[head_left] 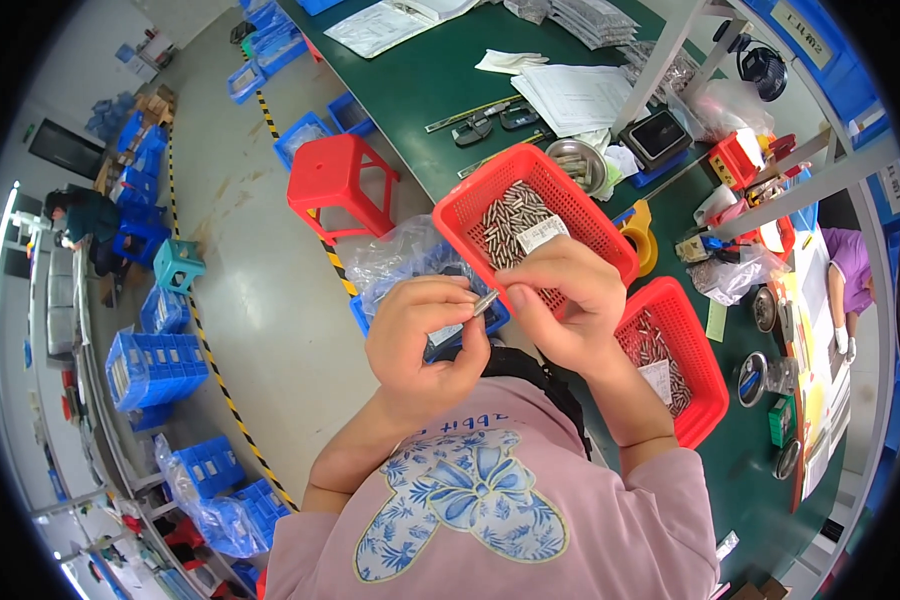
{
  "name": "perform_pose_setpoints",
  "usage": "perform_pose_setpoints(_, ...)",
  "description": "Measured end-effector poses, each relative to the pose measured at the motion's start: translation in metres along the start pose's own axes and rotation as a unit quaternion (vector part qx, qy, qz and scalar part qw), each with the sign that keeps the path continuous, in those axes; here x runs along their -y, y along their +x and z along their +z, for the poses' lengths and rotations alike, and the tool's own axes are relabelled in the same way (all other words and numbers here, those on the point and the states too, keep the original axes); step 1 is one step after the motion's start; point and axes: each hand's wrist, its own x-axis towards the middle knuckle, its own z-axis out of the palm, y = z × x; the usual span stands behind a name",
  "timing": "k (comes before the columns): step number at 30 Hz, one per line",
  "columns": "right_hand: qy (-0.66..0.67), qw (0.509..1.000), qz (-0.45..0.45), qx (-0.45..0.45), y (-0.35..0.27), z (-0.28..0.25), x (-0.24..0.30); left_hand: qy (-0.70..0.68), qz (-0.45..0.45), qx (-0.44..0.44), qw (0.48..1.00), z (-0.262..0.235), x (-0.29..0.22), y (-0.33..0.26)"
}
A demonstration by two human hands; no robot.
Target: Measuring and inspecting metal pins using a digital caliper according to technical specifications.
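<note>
Above the green workbench (440,90), left hand (425,345) and right hand (565,300) each pinch one small metal pin (485,302) in a narrow grip.

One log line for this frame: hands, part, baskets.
left hand + right hand: pinch small metal part | two red baskets of metal parts | green bench

both hands pinching metal pin (485,302), red baskets

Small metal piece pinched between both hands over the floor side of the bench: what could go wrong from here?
1. The small metal piece is held only by fingertips of the left hand and right hand, off the green table; a slip would likely drop it into the lap or onto the floor.
2. The upper red basket overhangs the table edge near the right hand; a bump might tip it.
</note>
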Motion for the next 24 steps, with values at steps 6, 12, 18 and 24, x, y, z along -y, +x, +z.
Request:
perform_pose_setpoints(6,-0.064,0.992,-0.095,0.046,0.008,-0.005,0.000,0.032,0.025,0.015,0.999,0.001,0.001,0.003)
perform_pose_setpoints(12,-0.133,0.980,-0.092,0.117,0.009,-0.011,-0.004,0.043,0.018,0.040,0.998,-0.001,0.000,0.003)
perform_pose_setpoints(18,-0.166,0.985,0.014,0.042,0.005,-0.021,-0.019,-0.008,-0.030,0.023,0.999,-0.003,0.003,-0.002)
perform_pose_setpoints(24,-0.152,0.985,0.021,0.078,0.006,-0.022,-0.017,-0.319,-0.314,0.005,0.894,-0.007,0.003,-0.006)
